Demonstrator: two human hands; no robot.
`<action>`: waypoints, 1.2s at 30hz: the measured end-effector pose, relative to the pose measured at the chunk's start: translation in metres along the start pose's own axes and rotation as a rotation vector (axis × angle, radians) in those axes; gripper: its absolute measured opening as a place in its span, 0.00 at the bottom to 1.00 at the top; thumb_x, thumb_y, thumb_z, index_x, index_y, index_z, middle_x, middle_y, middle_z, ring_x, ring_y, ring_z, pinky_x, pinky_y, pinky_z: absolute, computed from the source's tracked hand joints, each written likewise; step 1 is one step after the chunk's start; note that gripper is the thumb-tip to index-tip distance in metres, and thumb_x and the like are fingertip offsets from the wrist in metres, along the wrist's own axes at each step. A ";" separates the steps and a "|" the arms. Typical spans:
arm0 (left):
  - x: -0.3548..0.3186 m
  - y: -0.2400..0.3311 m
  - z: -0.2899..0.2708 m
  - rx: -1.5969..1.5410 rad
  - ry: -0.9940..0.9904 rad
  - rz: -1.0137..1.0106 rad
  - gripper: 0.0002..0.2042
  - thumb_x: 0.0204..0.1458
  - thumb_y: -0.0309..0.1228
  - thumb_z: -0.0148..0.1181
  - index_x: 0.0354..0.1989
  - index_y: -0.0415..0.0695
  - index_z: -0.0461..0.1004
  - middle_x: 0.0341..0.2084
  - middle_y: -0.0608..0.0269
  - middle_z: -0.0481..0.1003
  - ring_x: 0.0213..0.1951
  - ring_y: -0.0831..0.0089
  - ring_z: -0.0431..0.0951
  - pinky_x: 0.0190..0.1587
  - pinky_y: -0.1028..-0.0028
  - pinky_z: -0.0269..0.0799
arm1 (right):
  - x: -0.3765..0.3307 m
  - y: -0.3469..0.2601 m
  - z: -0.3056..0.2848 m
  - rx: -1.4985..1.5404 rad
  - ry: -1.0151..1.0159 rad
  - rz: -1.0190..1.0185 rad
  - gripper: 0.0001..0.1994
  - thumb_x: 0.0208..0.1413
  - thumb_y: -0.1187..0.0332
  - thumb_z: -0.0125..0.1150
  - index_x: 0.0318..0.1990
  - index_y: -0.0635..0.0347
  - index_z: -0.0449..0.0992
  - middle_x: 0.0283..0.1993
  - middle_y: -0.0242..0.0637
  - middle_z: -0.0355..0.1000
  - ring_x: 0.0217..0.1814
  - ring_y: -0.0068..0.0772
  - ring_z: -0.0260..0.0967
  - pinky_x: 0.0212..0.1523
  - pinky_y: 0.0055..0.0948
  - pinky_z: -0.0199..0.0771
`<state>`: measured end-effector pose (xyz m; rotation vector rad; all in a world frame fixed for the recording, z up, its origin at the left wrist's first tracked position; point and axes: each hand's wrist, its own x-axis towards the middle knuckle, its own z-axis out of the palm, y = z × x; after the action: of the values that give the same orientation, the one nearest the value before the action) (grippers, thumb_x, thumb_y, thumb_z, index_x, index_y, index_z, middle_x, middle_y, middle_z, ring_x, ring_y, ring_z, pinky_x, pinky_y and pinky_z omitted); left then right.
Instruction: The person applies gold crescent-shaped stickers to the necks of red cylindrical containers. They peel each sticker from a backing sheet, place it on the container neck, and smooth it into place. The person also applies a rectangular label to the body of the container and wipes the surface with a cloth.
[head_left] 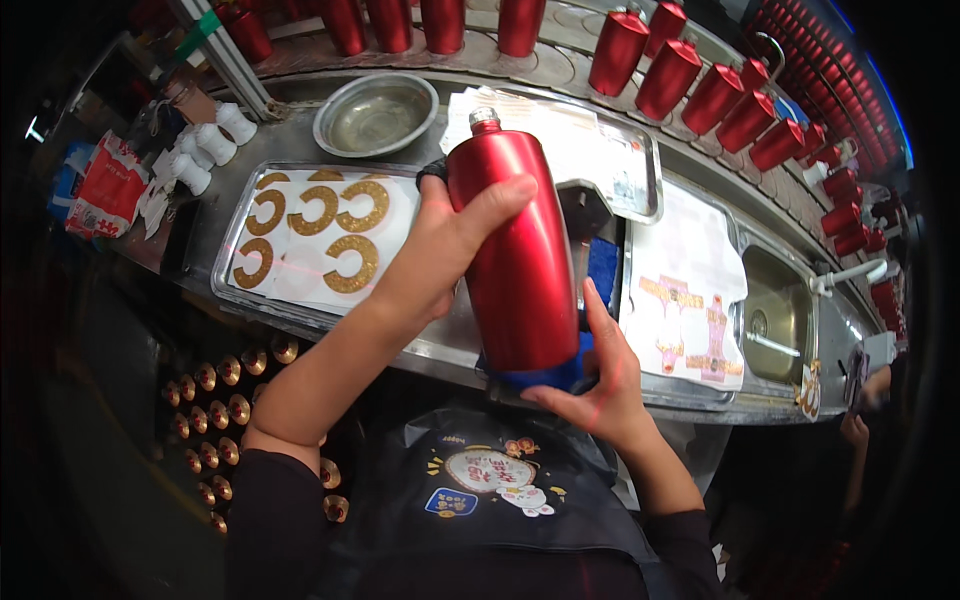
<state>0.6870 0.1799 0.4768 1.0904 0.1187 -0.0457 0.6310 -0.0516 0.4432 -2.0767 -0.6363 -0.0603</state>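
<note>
A glossy red bottle point(515, 260) with a bare threaded neck leans slightly to the left in front of me. My left hand point(455, 230) is closed around its upper part, thumb across the front; its other fingers are hidden behind. Near the bottle's base, my right hand point(610, 385) has its thumb and fingers spread apart, and I see no grip on the bottle. Blue padding point(550, 377) shows under the base. Left of the bottle, a metal tray point(230, 255) carries a white sheet with gold C-shaped labels point(365, 205).
A metal bowl point(330, 120) stands behind the tray. Pink and gold cutout labels point(715, 335) lie on a sheet at right, before a sink point(785, 310). Red bottles point(670, 78) line the conveyor behind. Gold-coloured caps point(230, 370) stand low at left. Another person's hand point(855, 430) shows far right.
</note>
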 end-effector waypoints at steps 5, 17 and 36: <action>0.020 -0.019 0.018 -0.175 -0.080 -0.391 0.32 0.54 0.48 0.67 0.58 0.37 0.65 0.47 0.53 0.75 0.47 0.66 0.79 0.53 0.65 0.78 | -0.004 0.005 -0.002 0.124 0.109 0.005 0.42 0.46 0.69 0.74 0.70 0.67 0.61 0.43 0.44 0.74 0.34 0.32 0.70 0.37 0.27 0.71; 0.011 -0.040 0.030 -0.045 -0.056 -0.347 0.41 0.50 0.51 0.70 0.60 0.34 0.56 0.50 0.47 0.72 0.50 0.63 0.78 0.53 0.63 0.78 | -0.033 0.003 -0.011 0.206 0.117 0.121 0.44 0.43 0.73 0.73 0.71 0.62 0.61 0.50 0.39 0.73 0.29 0.17 0.65 0.26 0.18 0.64; 0.008 -0.056 0.040 0.976 -0.123 -0.178 0.45 0.46 0.56 0.70 0.51 0.25 0.54 0.45 0.31 0.74 0.46 0.48 0.81 0.50 0.64 0.76 | -0.048 0.025 0.018 -0.209 0.157 0.103 0.50 0.34 0.65 0.79 0.71 0.58 0.62 0.35 0.44 0.67 0.30 0.46 0.71 0.29 0.38 0.74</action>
<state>0.6927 0.1189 0.4444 2.0442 0.0804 -0.3586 0.5971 -0.0679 0.4004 -2.2756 -0.4412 -0.2371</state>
